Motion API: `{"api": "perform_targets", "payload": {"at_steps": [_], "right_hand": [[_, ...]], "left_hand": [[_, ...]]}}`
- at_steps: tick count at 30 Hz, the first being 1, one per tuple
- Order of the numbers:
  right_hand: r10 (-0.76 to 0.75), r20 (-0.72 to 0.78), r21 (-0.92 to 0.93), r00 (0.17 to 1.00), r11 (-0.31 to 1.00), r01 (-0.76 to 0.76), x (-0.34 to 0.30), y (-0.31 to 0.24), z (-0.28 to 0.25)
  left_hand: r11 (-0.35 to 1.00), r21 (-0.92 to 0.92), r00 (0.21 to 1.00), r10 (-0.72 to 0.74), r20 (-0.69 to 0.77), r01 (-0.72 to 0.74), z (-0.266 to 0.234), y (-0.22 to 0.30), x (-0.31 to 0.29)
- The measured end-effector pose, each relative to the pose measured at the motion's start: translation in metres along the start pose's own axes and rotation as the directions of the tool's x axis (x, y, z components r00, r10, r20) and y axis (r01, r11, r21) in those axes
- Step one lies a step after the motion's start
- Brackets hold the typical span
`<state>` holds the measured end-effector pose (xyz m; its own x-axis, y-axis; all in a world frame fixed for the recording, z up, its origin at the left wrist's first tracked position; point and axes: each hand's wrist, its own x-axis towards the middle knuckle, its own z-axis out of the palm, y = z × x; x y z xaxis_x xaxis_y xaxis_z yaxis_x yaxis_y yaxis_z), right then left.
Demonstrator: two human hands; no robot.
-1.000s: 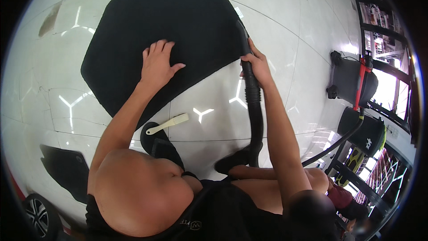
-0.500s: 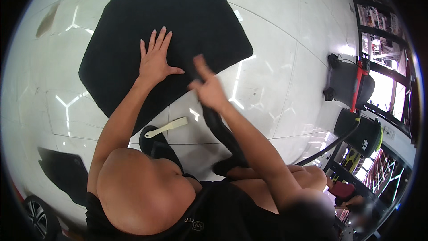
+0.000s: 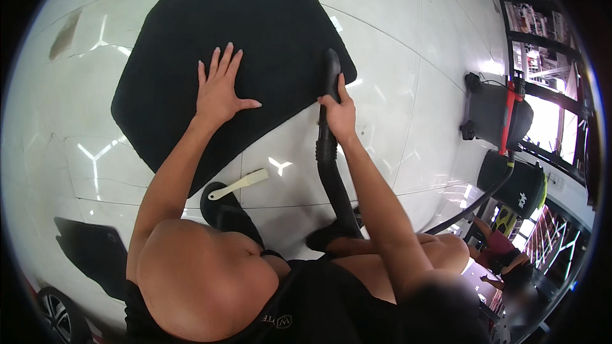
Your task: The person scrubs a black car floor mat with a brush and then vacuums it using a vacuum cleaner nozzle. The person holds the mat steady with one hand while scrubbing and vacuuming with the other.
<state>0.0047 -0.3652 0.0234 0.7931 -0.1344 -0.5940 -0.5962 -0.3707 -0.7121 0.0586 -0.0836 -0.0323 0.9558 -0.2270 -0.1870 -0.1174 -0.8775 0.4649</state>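
Note:
A large black floor mat (image 3: 255, 32) lies on the glossy white floor (image 3: 408, 57). My left hand (image 3: 218, 91) presses flat on the mat with fingers spread. My right hand (image 3: 340, 113) grips a black vacuum nozzle (image 3: 331, 73) whose tip rests on the mat's right edge. The ribbed black hose (image 3: 335, 185) runs from the nozzle back toward my legs.
A cream-handled brush (image 3: 240, 184) lies on the floor below the mat. A second dark mat (image 3: 92, 251) lies at lower left, near a car wheel (image 3: 60, 315). A black and red vacuum machine (image 3: 500, 114) stands at right, with another person (image 3: 510, 267) beyond it.
My right hand swept left across the mat, then came back right with the nozzle onto the mat's right edge. My left hand stayed flat on the mat.

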Motion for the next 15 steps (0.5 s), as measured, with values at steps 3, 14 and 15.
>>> {"api": "perform_targets", "payload": {"at_steps": [3, 14, 15], "right_hand": [[-0.224, 0.154, -0.216, 0.962, 0.943, 0.254, -0.014, 0.008, 0.007], [-0.366, 0.057, -0.264, 0.929, 0.892, 0.368, 0.007, 0.020, 0.033], [-0.401, -0.016, -0.274, 0.916, 0.882, 0.382, 0.020, 0.030, 0.013]], "left_hand": [[1.000, 0.005, 1.000, -0.002, 0.022, 0.002, 0.000, 0.005, 0.000], [0.999, 0.047, 1.000, 0.014, 0.021, -0.015, 0.008, 0.007, 0.007], [1.000, 0.009, 0.999, 0.018, 0.028, -0.019, 0.007, 0.014, 0.008]]}}
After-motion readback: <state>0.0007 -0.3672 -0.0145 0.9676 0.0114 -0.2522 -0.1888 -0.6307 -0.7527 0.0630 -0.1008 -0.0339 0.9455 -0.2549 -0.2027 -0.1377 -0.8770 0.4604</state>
